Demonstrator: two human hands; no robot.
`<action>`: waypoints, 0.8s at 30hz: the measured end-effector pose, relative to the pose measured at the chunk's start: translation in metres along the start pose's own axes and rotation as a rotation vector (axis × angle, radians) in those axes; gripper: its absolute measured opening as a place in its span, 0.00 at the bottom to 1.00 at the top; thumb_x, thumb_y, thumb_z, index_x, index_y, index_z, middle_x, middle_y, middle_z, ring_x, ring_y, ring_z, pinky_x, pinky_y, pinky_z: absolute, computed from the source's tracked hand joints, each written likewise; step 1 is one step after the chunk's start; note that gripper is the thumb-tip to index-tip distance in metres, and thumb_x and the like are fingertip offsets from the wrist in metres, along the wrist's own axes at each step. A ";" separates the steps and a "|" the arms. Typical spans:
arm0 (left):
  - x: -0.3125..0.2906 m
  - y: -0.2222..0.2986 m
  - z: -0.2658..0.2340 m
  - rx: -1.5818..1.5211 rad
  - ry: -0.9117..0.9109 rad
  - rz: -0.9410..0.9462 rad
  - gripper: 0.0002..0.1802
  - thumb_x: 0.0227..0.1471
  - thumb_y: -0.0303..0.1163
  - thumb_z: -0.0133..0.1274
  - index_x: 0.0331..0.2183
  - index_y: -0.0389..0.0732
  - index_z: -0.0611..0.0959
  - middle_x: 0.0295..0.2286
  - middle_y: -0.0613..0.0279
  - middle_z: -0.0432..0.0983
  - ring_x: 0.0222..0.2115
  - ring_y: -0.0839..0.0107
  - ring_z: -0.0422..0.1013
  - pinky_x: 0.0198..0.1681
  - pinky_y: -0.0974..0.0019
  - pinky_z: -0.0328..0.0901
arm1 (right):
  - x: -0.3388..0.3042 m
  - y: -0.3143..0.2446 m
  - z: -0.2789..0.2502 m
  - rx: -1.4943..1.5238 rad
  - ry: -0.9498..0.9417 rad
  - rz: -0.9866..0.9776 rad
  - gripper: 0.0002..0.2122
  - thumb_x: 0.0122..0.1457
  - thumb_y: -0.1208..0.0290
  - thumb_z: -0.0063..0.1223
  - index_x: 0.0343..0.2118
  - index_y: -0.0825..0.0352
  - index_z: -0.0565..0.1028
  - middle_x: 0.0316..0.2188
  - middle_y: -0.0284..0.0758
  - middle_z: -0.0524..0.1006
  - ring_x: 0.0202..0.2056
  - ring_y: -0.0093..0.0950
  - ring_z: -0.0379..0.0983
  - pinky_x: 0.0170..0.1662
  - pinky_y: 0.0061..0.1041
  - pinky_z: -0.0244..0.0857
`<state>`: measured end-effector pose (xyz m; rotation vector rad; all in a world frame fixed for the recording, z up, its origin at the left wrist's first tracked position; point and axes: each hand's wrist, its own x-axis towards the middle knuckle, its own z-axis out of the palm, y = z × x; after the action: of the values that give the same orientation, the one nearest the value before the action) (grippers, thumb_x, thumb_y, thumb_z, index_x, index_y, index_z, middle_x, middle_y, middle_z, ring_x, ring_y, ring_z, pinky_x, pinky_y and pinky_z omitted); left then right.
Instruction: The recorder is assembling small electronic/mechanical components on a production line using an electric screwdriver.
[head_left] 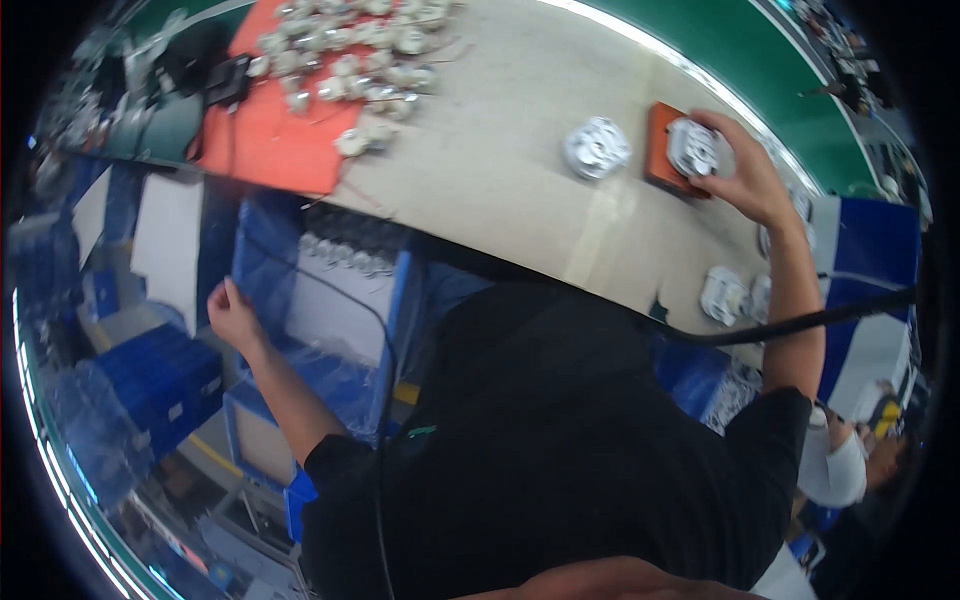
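Work seems partway done: one white round part (694, 148) is pinched by the thumb and fingers of the right hand (750, 172), over an orange block (658, 158). A second white part (597, 148) is set left of that hand, and more white pieces (722, 295) are seen on its near side. Which are finished cannot be told. The right arm (795, 310) is stretched forward; the left hand (235, 317) is held off the table (490, 150), curled, its grip unclear.

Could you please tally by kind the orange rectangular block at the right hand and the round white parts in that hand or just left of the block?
Orange rectangular block: 1
Round white plastic-looking parts: 2, one held in the right hand
Total: 3
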<state>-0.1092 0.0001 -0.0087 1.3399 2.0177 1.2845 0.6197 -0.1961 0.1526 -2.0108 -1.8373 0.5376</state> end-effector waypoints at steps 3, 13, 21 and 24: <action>-0.021 0.157 0.039 -0.317 -0.117 0.215 0.10 0.59 0.34 0.60 0.35 0.36 0.81 0.26 0.65 0.77 0.23 0.81 0.70 0.22 0.79 0.62 | -0.005 -0.005 0.003 -0.032 -0.022 0.045 0.37 0.39 0.75 0.68 0.59 0.65 0.69 0.57 0.42 0.72 0.60 0.40 0.66 0.65 0.35 0.57; -0.056 0.386 0.309 0.552 -0.754 1.066 0.26 0.51 0.50 0.62 0.38 0.33 0.82 0.32 0.52 0.82 0.35 0.56 0.79 0.41 0.58 0.72 | -0.029 -0.017 0.006 -0.073 0.144 0.047 0.40 0.44 0.72 0.68 0.64 0.60 0.64 0.64 0.40 0.65 0.65 0.42 0.59 0.68 0.38 0.52; -0.046 0.411 0.397 1.077 -0.788 1.086 0.31 0.45 0.53 0.66 0.39 0.33 0.83 0.31 0.52 0.83 0.34 0.55 0.80 0.40 0.56 0.74 | -0.056 -0.021 -0.005 -0.015 0.162 0.071 0.27 0.52 0.71 0.64 0.57 0.63 0.70 0.60 0.40 0.69 0.61 0.43 0.64 0.64 0.39 0.58; -0.047 0.422 0.405 1.115 -1.075 1.010 0.27 0.43 0.45 0.69 0.39 0.34 0.83 0.30 0.55 0.82 0.30 0.63 0.79 0.37 0.62 0.75 | -0.059 -0.015 -0.003 -0.012 0.174 0.073 0.26 0.53 0.72 0.64 0.57 0.62 0.71 0.59 0.39 0.70 0.61 0.42 0.65 0.63 0.39 0.60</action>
<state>0.4217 0.2004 0.1422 2.8218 1.0972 -0.6381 0.6035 -0.2535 0.1651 -2.0687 -1.6743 0.3593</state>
